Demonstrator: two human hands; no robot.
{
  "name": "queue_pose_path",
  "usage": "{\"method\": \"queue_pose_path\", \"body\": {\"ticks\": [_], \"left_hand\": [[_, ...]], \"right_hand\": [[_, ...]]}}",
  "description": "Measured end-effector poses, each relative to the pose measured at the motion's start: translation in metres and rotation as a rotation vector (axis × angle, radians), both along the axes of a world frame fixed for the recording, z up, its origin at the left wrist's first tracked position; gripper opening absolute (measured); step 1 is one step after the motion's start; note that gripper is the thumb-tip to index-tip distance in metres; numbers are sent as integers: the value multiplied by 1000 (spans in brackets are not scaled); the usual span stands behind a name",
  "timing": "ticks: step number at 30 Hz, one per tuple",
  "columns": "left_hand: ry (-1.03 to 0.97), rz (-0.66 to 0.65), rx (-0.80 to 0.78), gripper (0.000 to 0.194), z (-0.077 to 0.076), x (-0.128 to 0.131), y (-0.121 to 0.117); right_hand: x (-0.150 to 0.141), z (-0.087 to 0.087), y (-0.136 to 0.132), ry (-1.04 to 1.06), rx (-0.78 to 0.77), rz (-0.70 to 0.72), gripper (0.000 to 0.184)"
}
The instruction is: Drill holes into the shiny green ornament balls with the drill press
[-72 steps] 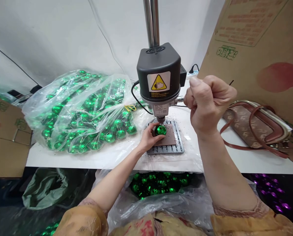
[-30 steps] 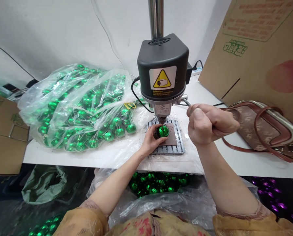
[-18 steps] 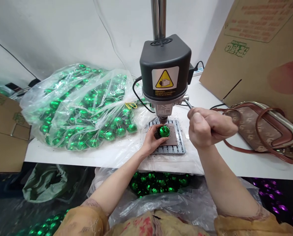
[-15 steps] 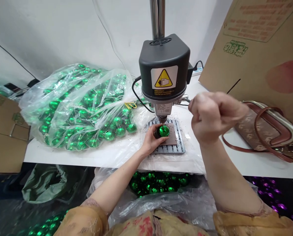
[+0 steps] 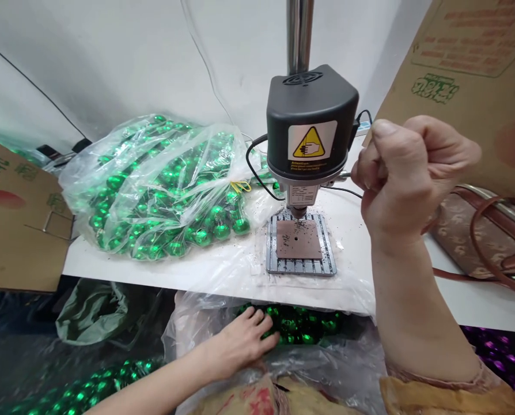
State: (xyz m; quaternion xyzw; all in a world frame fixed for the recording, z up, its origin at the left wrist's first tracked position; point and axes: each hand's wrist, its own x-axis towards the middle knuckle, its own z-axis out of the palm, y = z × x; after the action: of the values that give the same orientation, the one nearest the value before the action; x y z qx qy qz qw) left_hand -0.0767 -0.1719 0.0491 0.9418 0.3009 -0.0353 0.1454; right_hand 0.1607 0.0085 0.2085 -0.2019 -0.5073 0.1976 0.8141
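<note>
We gripped the drill-press lever in our right hand; our left hand reached green faceted balls, its grip unclear.

A plain white wall rises behind the back edge of a long white surface. A thin pale cable trails down the wall, and a dark cable slants across it at the left. A printed brown cardboard panel stands at the surface's left end; a taller cardboard sheet stands at the right, behind a patterned handbag. Below the front edge, the floor looks dark grey. The light is soft.
</note>
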Motion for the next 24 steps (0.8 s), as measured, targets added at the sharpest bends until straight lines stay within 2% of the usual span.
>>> {"method": "queue_pose_path", "body": {"ticks": [2, 4, 6, 9, 12, 14, 16, 18, 21, 24], "left_hand": [[-14, -18, 54, 31, -1, -9, 5], [-156, 80, 135, 19, 1, -14, 34], [-317, 289, 277, 26, 4, -15, 83], [-438, 613, 344, 28, 8, -5, 175], [-612, 882, 188, 30, 4, 15, 259], [-658, 894, 139, 28, -2, 28, 298], [-677, 842, 92, 24, -9, 38, 323], [-689, 788, 46, 23, -16, 44, 336], [-712, 737, 5, 21, -24, 45, 345], [-790, 724, 26, 25, -27, 40, 342]], "right_hand": [[0, 0, 1, -2, 8, -23, 43], [0, -1, 2, -7, 17, -46, 43], [0, -2, 1, -13, 23, -57, 42], [-1, -3, -2, -38, 20, -68, 42], [-1, -4, -5, -71, 16, -74, 42], [-1, -4, -6, -85, 15, -74, 42], [-2, -4, -7, -85, 32, -75, 41], [-2, -3, -7, -73, 43, -74, 41], [-3, -3, -6, -55, 43, -64, 40], [-3, -3, -6, -42, 56, -56, 40]]}}
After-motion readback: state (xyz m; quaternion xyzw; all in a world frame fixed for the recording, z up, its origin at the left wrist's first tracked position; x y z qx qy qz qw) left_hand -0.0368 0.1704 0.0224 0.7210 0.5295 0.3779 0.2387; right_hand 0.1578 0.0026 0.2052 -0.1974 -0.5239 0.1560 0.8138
